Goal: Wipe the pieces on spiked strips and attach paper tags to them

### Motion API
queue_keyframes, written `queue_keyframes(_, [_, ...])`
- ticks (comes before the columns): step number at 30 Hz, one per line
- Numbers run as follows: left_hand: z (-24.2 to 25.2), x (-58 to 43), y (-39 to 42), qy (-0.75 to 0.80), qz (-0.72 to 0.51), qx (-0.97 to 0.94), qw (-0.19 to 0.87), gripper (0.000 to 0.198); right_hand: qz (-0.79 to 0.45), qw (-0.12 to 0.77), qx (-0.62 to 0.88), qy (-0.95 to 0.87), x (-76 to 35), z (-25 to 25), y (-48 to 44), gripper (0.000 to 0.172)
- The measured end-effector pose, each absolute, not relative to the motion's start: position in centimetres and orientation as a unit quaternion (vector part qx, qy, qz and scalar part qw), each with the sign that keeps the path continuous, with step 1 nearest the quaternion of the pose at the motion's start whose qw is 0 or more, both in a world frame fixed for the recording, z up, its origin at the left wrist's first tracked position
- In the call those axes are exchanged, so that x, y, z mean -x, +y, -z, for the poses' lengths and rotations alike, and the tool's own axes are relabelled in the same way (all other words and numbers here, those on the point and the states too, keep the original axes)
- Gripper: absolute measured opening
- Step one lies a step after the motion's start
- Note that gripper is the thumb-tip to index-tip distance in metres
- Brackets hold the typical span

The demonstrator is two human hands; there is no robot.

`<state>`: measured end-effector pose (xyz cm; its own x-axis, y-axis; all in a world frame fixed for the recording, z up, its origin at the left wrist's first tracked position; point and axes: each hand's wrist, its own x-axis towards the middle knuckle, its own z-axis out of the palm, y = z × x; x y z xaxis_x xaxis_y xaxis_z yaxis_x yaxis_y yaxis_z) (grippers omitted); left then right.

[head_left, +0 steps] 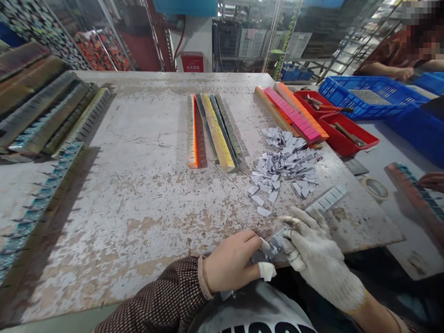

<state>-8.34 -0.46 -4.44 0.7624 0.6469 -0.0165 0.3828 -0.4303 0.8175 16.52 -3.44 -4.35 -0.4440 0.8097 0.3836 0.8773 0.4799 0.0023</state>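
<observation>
A pale grey slotted strip (pixel 326 200) slants across the table's near right edge, its middle hidden under my right hand. My left hand (pixel 236 259), bare with white wrapping on the thumb and a fingertip, is closed on the strip's near end. My right hand (pixel 314 254) wears a white knitted glove; its fingers curl over the strip just beyond the left fingertips. Whether a small piece is pinched between the hands cannot be made out. Just beyond the strip lies a loose pile of small white cut pieces (pixel 286 162).
Slotted bars, one orange-edged (pixel 193 132) and one yellow (pixel 218 132), lie mid-table. Pink (pixel 293 114) and orange bars lie right, by red trays (pixel 348 134) and a blue crate (pixel 367 95). Tape (pixel 376 188) lies right; stacked bars (pixel 41 101) stand left. Another person's hand (pixel 432 181) shows right.
</observation>
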Motion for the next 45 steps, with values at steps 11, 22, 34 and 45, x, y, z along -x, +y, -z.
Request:
queue_keyframes(11, [4.2, 8.3, -0.1, 0.304, -0.146, -0.82, 0.463, 0.025, 0.087, 0.131, 0.495, -0.854, -15.9, 4.5, -2.5, 0.012])
queue_keyframes(22, [3.0, 6.0, 5.1, 0.402, -0.115, -0.826, 0.379, 0.006, -0.033, 0.222, 0.467, -0.855, -16.3, 5.9, -2.7, 0.006])
queue_keyframes(34, [4.7, -0.8, 12.6, 0.462, -0.067, -0.876, 0.12, 0.02, 0.0, 0.378, 0.577, -0.724, -22.0, 6.1, -3.2, 0.004])
queue_keyframes(45, [4.2, -6.1, 13.4, 0.434, -0.074, -0.892, 0.099, 0.021, -0.001, 0.375, 0.558, -0.74, -21.2, 4.9, -3.0, 0.011])
